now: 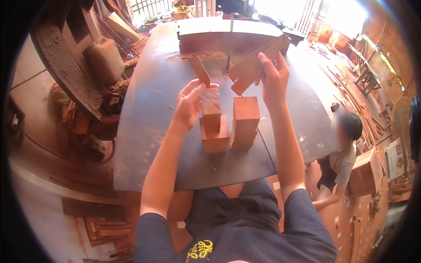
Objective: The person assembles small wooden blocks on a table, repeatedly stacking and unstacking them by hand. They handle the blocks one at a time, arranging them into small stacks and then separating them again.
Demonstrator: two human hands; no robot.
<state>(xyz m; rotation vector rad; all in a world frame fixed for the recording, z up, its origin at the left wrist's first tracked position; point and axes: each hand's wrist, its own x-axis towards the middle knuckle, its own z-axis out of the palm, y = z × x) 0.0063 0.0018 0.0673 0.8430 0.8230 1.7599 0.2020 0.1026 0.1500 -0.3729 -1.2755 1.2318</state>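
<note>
My left hand [189, 103] is closed around the lower end of a small thin wood offcut [199, 70], beside the top of a stacked wooden block [211, 104]. That block rests on another wooden block [215, 141]. To its right stands a second stack, topped by a squared wooden block [246, 108]. My right hand [275, 74] grips a flat, angled wooden board [252, 65], thumb on its upper face and other fingers mostly hidden. The board is held up beside a thin upright saw blade [229, 46], its lower corner just above the right stack.
The dark metal saw table [144, 144] has a slit on its right side. A long wooden piece [206, 44] lies behind the blade. At left stand the machine's curved frame [66, 74] and a dusty plastic jug [104, 59]. Another person [344, 153] is close by at right.
</note>
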